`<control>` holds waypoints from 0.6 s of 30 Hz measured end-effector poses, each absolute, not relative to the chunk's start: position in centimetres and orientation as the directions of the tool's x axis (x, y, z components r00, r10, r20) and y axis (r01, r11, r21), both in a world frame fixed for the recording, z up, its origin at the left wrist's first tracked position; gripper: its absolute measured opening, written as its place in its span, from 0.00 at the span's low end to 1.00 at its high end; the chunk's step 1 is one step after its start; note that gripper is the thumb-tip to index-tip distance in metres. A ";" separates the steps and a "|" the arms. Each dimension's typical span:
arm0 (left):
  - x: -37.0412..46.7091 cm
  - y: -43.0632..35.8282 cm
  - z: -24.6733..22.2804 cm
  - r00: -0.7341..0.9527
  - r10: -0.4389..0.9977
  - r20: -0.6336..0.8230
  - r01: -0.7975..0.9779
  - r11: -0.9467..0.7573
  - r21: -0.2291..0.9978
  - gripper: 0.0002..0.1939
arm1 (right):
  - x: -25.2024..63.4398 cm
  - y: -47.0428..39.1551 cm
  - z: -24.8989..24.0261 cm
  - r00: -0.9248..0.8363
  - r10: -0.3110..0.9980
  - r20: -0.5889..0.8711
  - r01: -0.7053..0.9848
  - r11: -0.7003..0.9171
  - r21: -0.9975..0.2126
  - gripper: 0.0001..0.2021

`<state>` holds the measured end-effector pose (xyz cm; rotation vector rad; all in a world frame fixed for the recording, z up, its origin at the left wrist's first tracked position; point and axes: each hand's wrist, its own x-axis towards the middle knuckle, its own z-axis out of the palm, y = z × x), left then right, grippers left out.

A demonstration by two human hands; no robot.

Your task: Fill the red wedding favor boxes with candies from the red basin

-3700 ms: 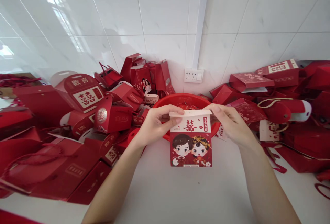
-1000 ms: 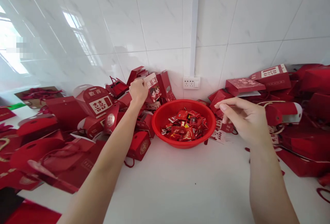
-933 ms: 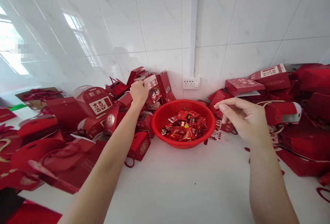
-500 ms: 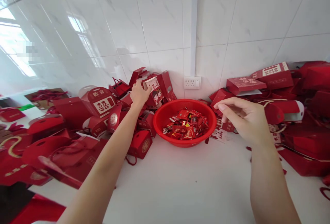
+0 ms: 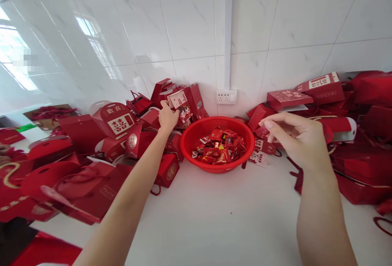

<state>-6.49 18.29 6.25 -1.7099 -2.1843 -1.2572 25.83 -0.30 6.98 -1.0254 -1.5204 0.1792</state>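
Reaching forward, my left hand [image 5: 168, 118] has its fingers curled closed at the left side of an upright red-and-white candy box [image 5: 184, 111] with a cartoon couple on it. The box stands among other red boxes, left of a red plastic basin [image 5: 217, 167]. Wrapped candies [image 5: 221, 148] in mostly red wrappers lie in the basin. My right hand [image 5: 295, 139] hovers to the basin's right, thumb and forefinger pinched together. Nothing shows between those fingertips. Below it, a printed red-and-white flat box [image 5: 257, 158] lies on the table.
Red gift boxes [image 5: 118, 123] crowd the left side, some with cord handles. Another heap of red boxes [image 5: 321, 90] stands on the right. Behind the white table [image 5: 226, 221] is a tiled wall with a socket [image 5: 226, 96]. At the left edge, part of another person's hand seems visible.
My left hand has shifted slightly right and down, its fingers now more curled beside the cartoon box. My right hand has drawn a little to the right, still pinched. The view has shifted slightly.
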 end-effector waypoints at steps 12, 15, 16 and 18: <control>-6.6 18.2 5.7 -0.346 0.773 0.531 0.791 -0.064 0.608 0.27 | 26.6 -1.1 7.5 0.218 0.659 0.720 0.449 0.587 -0.673 0.05; -6.4 17.4 5.5 -0.367 0.742 0.561 0.773 -0.092 0.628 0.26 | 26.8 -1.3 7.7 0.265 0.617 0.741 0.445 0.604 -0.661 0.04; -6.1 17.0 5.4 -0.374 0.728 0.574 0.765 -0.108 0.635 0.26 | 27.0 -1.3 7.7 0.293 0.584 0.757 0.445 0.617 -0.649 0.03; -5.4 16.0 5.1 -0.355 0.724 0.591 0.737 -0.172 0.653 0.23 | 27.3 -1.4 7.8 0.366 0.490 0.791 0.438 0.660 -0.611 0.02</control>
